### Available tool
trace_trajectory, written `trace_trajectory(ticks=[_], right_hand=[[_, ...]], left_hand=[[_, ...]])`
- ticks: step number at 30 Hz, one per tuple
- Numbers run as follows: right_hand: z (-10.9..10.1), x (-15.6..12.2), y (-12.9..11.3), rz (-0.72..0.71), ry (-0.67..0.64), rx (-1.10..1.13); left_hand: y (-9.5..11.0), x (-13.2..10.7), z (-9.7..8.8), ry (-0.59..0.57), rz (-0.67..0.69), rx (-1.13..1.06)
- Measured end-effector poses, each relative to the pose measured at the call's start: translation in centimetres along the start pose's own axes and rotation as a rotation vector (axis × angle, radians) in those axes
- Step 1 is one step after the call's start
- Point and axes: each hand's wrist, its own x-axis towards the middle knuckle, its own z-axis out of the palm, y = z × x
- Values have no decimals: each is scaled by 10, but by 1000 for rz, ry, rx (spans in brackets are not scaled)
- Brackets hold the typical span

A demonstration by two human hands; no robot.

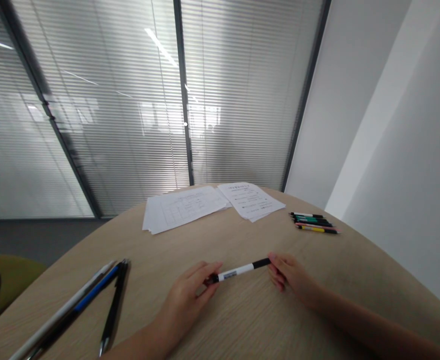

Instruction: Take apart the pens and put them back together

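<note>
A white pen with black ends (242, 270) is held lengthwise between my two hands, just above the wooden table (242, 320). My left hand (188, 290) pinches its left black end between thumb and fingers. At the other end, the thumb and index finger of my right hand (289, 275) close on the black tip, the other fingers curled below. A dark label strip shows on the white barrel near my left hand. The exact tip inside each grip is hidden by fingers.
Several coloured pens (313, 222) lie in a row at the right. Printed sheets (186, 207) and more papers (250, 200) rest at the far edge. Long pens or sticks (73, 310) lie at the left, beside a black pen (115, 305). A green chair (13, 275) stands beyond the left edge.
</note>
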Motion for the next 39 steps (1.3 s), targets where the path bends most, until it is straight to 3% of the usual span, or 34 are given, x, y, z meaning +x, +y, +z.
trace_trajectory(ticks=[5, 12, 15, 20, 24, 29, 33, 39], right_hand=[[-2, 1, 2, -15, -14, 5], [-3, -2, 4, -34, 8, -46], [-3, -2, 5, -79, 3, -94], [-5, -2, 8, -160, 10, -198], [-2, -3, 6, -134, 2, -156], [0, -3, 0, -39, 56, 18], [0, -3, 0, -15, 56, 36], [0, -3, 2, -22, 27, -21]], left_hand=[[8, 7, -5, -97, -218, -91], [11, 11, -2, -189, -663, -342], [11, 11, 1, -217, -749, -473], [14, 10, 1, -232, -810, -574], [18, 9, -1, -221, -841, -541], [8, 8, 3, -134, -693, -558], [4, 7, 5, -40, -624, -416], [11, 6, -2, -129, -574, -196]])
